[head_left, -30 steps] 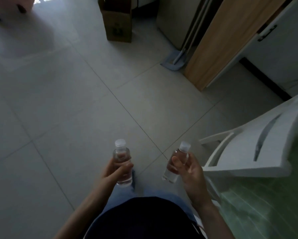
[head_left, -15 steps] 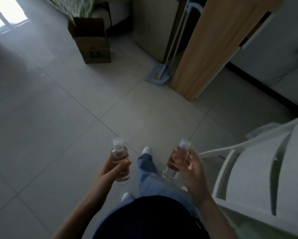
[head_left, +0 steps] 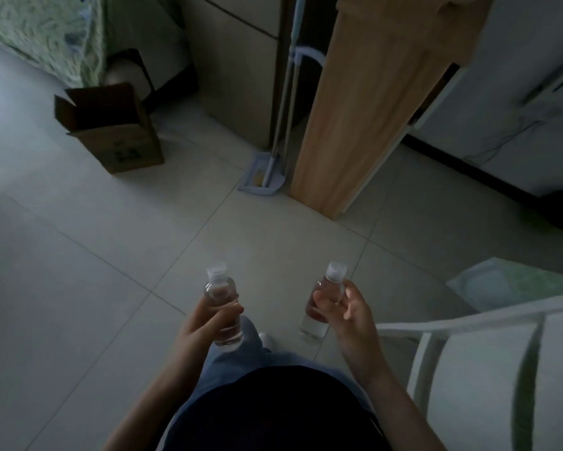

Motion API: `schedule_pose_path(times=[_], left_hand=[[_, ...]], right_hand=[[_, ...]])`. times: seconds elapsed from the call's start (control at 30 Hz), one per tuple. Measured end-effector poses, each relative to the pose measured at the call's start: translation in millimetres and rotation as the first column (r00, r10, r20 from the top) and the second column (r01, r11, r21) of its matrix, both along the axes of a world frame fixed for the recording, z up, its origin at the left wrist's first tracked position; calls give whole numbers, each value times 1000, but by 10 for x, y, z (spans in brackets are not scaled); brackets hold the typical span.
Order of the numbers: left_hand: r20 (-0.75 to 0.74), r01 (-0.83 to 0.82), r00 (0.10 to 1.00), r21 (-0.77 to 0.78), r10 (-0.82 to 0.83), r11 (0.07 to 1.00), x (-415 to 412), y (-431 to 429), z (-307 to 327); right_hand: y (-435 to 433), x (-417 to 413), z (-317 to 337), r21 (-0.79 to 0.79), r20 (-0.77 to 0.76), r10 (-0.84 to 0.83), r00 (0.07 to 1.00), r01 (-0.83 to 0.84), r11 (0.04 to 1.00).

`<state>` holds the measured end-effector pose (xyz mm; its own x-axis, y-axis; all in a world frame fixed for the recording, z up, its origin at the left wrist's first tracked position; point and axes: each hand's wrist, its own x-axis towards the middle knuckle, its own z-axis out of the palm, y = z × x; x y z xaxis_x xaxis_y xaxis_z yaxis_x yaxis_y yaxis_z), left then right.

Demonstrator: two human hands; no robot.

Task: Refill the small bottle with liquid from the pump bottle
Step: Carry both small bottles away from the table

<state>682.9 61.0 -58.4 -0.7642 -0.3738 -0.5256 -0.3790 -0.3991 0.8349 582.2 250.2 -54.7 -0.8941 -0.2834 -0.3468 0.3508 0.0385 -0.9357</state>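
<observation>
Head view: the person stands on a tiled floor (head_left: 78, 255) with both arms held out in front of the body. The left hand (head_left: 202, 327) is wrapped round the lower body of a small clear bottle (head_left: 220, 289), thumb across the front, holding it upright with its pale cap (head_left: 216, 268) above the fingers. The right hand (head_left: 355, 317) pinches a second small bottle (head_left: 312, 323) between thumb and curled fingers near its shoulder; it leans slightly, its cap (head_left: 336, 269) also on. Which of the two is to be refilled cannot be told. The bottles are well apart.

No pump bottle is in view, so the work appears to be at the fetching stage, before any liquid is transferred. The next move probably calls for finding the pump bottle, freeing one hand, and uncapping the receiving bottle. A white chair (head_left: 482, 369) stands just beyond the right hand; a cardboard box (head_left: 117, 138) and a mop (head_left: 262, 180) lie well ahead of the left.
</observation>
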Motion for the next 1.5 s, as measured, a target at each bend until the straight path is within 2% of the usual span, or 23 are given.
schedule_pose_path(times=[0.27, 0.5, 0.7, 0.97, 1.1, 1.23, 1.5], left_hand=[[-43, 208, 977, 23, -207, 978, -1336, -397, -34], [-84, 386, 920, 19, -383, 922, -2556, -915, 13], [-97, 483, 871, -17, -482, 876, -3309, -1185, 84], [-68, 533, 844, -4, -532, 846, -4098, -1100, 4], [-86, 497, 863, -29, -497, 867, -4590, -906, 6], [-229, 545, 813, -24, -535, 838, -5165, -699, 144], [-411, 494, 745, -191, -526, 848, -6277, -382, 747]], right_hand=[[-242, -958, -94, 67, 0, -153, 988, 153, 986], [-594, -1826, -46, 63, -37, -361, 932, 363, 930], [-783, -2415, 39, 67, -49, -420, 906, 422, 904], [-819, -3305, 57, 97, -74, -394, 916, 400, 911], [-687, -3839, 78, 81, -63, -359, 931, 363, 928], [-525, -4376, 194, 22, -81, -337, 938, 339, 940], [-216, -5328, 727, -47, -252, -273, 928, 270, 962]])
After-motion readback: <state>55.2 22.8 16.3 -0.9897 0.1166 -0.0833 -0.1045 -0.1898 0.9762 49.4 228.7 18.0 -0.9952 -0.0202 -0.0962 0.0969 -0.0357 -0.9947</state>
